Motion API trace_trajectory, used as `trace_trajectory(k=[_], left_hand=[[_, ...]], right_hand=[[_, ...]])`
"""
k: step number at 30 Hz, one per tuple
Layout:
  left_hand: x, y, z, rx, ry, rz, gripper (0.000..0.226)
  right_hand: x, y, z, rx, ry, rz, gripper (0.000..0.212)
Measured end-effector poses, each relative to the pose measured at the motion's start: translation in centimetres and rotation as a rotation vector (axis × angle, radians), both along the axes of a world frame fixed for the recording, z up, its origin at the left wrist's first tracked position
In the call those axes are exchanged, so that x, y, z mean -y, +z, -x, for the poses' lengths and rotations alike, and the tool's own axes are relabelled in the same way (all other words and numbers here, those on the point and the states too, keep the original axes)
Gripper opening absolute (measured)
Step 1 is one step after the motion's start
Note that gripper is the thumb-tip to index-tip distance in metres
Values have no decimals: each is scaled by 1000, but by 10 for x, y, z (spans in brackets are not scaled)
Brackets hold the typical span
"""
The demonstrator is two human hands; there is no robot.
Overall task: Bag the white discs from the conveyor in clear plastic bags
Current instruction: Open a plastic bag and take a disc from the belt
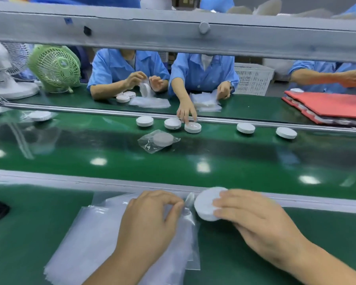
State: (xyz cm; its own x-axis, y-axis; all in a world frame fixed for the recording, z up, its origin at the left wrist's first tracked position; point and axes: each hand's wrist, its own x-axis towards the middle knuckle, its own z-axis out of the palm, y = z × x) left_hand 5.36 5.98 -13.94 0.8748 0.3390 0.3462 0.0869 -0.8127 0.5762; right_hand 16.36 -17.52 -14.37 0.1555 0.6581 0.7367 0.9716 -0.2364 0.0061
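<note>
1 thick white disc (205,205) | R hand (255,220) grip clamped on it | L hand (150,221) grip pinching bag (189,220)

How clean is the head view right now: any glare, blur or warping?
Head view: lamp glare spots on the glossy conveyor belt; motion blur softens the white disc in the right hand and the bag the left hand pinches; the wide-angle lens bows the grey beam.

Bare left hand (150,223), bare right hand (255,221), 2 bare forearms.
</note>
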Motion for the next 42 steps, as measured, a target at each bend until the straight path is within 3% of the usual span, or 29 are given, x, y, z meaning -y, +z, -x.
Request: trace_trajectory(k=[4, 6, 9, 12, 14, 18, 22, 24, 26, 30, 32, 34, 36, 39, 42], left_hand=[[6, -3, 2, 9, -18, 52, 11], [12, -2, 3, 27, -73, 147, 10], [20, 4, 6, 15, -340, 476, 11], [28, 11, 12, -66, -555, 589, 44], [33, 7, 14, 16, -484, 508, 54], [46, 0, 14, 315, -333, 508, 23], [49, 3, 11, 389, -233, 653, 14], [43, 4, 11, 329, -185, 536, 21], [31, 7, 11, 281, -142, 297, 27], [8, 13, 9, 77, -208, -140, 32], [4, 12, 9, -55, -266, -238, 36], [5, 7, 9, -147, -315, -288, 42], [7, 2, 7, -206, -368, -306, 44], [8, -3, 4, -236, -398, -328, 38], [10, -9, 2, -224, -414, -332, 38]], right_hand=[[6, 2, 22, 91, 65, 38, 35], [4, 6, 28, 57, 108, 9, 25], [-5, 5, 37, -138, 123, -123, 13], [-14, 7, 47, -481, 37, -359, 14], [-17, 9, 52, -695, -25, -415, 23], [-21, 11, 51, -1109, 61, -245, 30], [-29, 17, 44, -1030, -52, -96, 19], [-36, 23, 29, -1069, -90, -135, 10], [-47, 28, 1, -1071, -143, -238, 12], [-80, 34, -75, -891, -409, -349, 18], [-95, 31, -113, -847, -546, -224, 9], [-108, 25, -142, -891, -667, 36, 24], [-116, 20, -151, -961, -657, 253, 34], [-118, 13, -141, -905, -558, 351, 41], [-109, 8, -127, -780, -590, 413, 38]])
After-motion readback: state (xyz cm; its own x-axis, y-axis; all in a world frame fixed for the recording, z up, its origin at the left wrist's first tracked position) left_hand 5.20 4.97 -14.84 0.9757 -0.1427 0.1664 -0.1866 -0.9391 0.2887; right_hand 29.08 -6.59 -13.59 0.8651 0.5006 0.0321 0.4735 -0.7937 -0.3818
